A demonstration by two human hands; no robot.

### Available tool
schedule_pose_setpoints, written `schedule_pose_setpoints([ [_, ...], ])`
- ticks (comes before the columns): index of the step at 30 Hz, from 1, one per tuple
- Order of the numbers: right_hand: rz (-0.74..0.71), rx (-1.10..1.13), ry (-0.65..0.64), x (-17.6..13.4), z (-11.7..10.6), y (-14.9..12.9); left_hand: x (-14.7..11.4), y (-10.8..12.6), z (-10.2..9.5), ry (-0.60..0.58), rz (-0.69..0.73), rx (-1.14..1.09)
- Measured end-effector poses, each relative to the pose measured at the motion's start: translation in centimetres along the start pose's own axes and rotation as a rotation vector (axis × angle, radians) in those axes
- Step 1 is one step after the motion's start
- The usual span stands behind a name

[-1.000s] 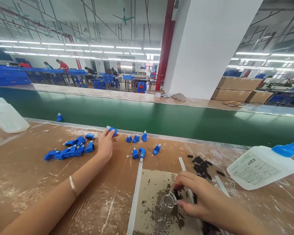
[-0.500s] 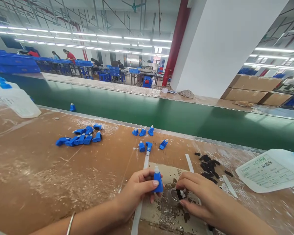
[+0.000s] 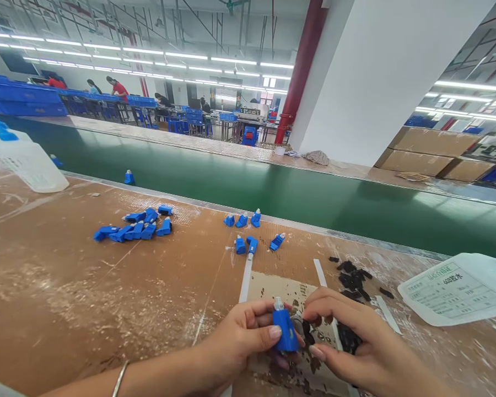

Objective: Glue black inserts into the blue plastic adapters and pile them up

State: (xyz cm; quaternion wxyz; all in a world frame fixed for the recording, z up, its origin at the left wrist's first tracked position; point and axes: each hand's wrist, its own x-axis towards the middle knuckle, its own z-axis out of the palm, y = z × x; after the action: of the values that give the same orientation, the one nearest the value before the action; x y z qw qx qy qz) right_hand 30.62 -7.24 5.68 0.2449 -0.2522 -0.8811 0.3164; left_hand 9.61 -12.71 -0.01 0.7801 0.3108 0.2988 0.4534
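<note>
My left hand is closed around a small blue plastic piece with a pale nozzle-like tip, held upright with the tip on top. Just to its right, my right hand pinches a small black pad between thumb and fingers. The pad is very near the blue piece's right side; whether they touch I cannot tell. Below both hands lies a beige cardboard sheet spotted with dark stains. The round clear dish on it is mostly hidden behind the hands.
Loose black pads lie to the right, beside a white bottle. Several blue pieces are grouped at left, others ahead. Another white bottle stands far left. A green conveyor belt runs across behind.
My left hand has shifted right with the blue piece, bringing it close to the black pad. The black pad has moved slightly right, away from over the dish, in my right hand.
</note>
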Motion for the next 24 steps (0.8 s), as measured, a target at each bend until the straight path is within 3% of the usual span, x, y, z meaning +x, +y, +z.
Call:
schedule_pose_setpoints([
  [5,-0.032,0.035,-0.019,-0.04,0.68,-0.02,-0.35,-0.35,0.35,-0.054,-0.016,-0.097],
  [17,-0.009,-0.02,-0.068,-0.52,1.0,0.33,-0.5,-0.53,0.54,-0.054,-0.057,-0.116],
  [24,-0.059,-0.01,-0.012,-0.24,0.93,0.1,-0.4,-0.26,0.45,-0.039,-0.102,-0.188],
])
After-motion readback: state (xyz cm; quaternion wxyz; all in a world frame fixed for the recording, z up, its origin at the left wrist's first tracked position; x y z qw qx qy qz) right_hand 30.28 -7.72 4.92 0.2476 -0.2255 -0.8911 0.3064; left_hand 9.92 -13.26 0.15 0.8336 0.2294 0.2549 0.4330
